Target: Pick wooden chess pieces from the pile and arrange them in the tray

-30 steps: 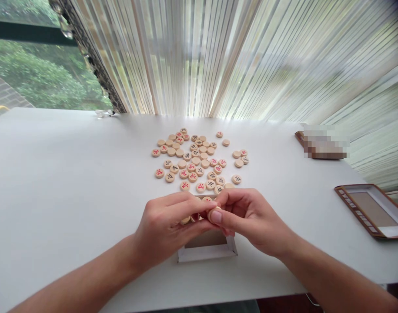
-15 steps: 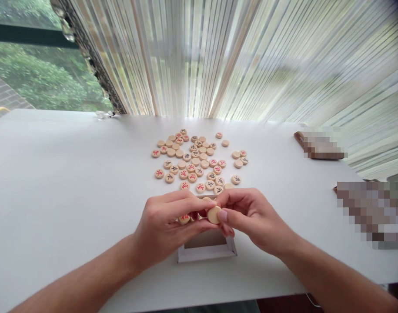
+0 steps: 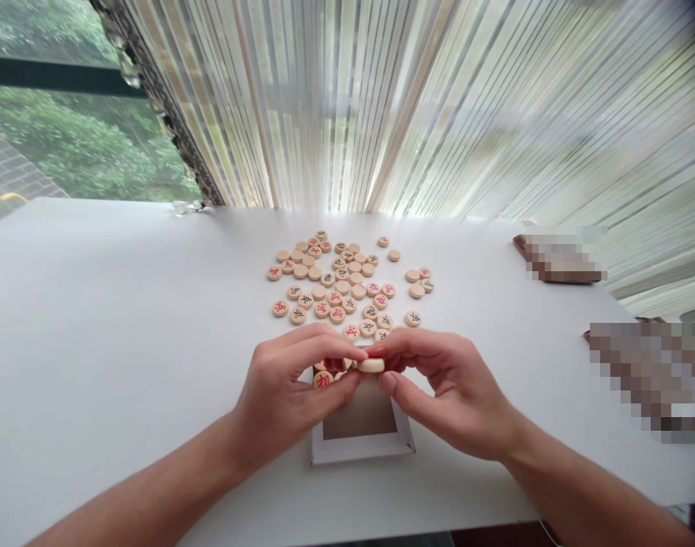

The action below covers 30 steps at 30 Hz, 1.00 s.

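Observation:
A round wooden Chinese chess piece [image 3: 371, 365] is tilted edge-on between my hands, above a small open box [image 3: 361, 448] with white sides and a brown bottom. My left hand [image 3: 301, 376] pinches its left side between thumb and fingertips. On the right, my right hand [image 3: 438, 380] has its index fingertip on the piece's top edge and its thumb close to the lower right. Inside the box's far left part lie several pieces, one a red-marked piece [image 3: 323, 380]; my fingers partly cover them.
Many loose chess pieces [image 3: 342, 288], red-marked, black-marked and plain side up, spread over the white table [image 3: 124, 327] beyond the box. Two blurred-out brown objects [image 3: 557, 262] stand at the right. Strip curtains [image 3: 347, 106] hang behind the table.
The held piece has turned from showing its plain flat face to lying edge-on. My right thumb has come off that face, and more of the box bottom shows.

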Each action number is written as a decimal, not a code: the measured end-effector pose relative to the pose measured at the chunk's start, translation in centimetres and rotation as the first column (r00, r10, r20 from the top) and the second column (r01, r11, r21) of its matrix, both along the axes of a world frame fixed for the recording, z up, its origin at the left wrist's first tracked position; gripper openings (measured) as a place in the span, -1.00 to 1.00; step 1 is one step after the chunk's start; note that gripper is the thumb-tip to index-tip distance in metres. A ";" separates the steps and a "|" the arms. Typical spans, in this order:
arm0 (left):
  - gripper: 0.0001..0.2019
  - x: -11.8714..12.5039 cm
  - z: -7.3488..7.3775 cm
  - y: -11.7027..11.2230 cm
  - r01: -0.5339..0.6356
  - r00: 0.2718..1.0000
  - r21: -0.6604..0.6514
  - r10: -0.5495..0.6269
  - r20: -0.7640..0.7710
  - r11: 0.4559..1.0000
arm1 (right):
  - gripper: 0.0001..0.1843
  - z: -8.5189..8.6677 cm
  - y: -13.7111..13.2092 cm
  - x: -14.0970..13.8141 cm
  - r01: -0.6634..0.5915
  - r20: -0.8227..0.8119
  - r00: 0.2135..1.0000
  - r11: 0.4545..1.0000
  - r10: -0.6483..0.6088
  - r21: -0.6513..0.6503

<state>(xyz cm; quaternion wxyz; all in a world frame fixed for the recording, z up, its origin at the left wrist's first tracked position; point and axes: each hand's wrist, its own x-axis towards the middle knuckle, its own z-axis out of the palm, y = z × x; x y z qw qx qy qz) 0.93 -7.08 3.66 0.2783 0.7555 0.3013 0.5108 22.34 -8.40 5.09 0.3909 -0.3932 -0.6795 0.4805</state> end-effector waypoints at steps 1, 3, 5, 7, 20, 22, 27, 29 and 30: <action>-0.84 -0.1 0.0 0.1 -0.010 1.000 0.045 0.011 -0.018 0.999 | -0.84 0.0 0.0 0.1 0.004 0.033 0.999 0.999 -0.006 0.037; -0.83 -0.2 0.0 0.1 -0.019 0.998 0.132 0.028 -0.062 0.991 | -0.82 0.1 0.2 0.3 0.012 0.091 0.996 0.995 -0.021 0.095; -0.83 -0.4 0.0 0.1 -0.013 0.994 0.191 0.033 -0.103 0.982 | -0.82 0.3 0.4 0.5 0.005 0.142 0.990 0.990 -0.026 0.144; -0.83 -0.4 0.0 0.1 0.000 0.991 0.221 0.029 -0.130 0.975 | -0.83 0.5 0.5 0.6 -0.012 0.180 0.983 0.985 -0.019 0.170; -0.68 -0.6 -0.1 0.6 -0.129 0.982 0.152 0.147 -0.114 0.980 | -0.88 0.9 0.8 1.2 -0.103 0.431 0.901 0.936 -0.056 0.335; -0.68 -0.7 -0.1 0.8 -0.147 0.982 0.133 0.161 -0.098 0.980 | -0.90 1.0 0.6 1.1 -0.176 0.497 0.867 0.916 -0.029 0.360; -0.72 -0.5 -0.3 0.7 -0.121 0.986 0.136 0.135 -0.097 0.983 | -0.91 0.4 0.0 0.7 -0.324 0.626 0.779 0.879 0.039 0.349; -0.72 -0.4 -0.4 0.6 -0.109 0.988 0.140 0.123 -0.097 0.984 | -0.89 0.1 -0.2 0.4 -0.359 0.665 0.746 0.861 0.032 0.361; -0.73 -0.4 -0.4 0.5 -0.107 0.988 0.142 0.121 -0.097 0.984 | -0.88 0.0 -0.4 0.3 -0.371 0.677 0.735 0.853 0.028 0.368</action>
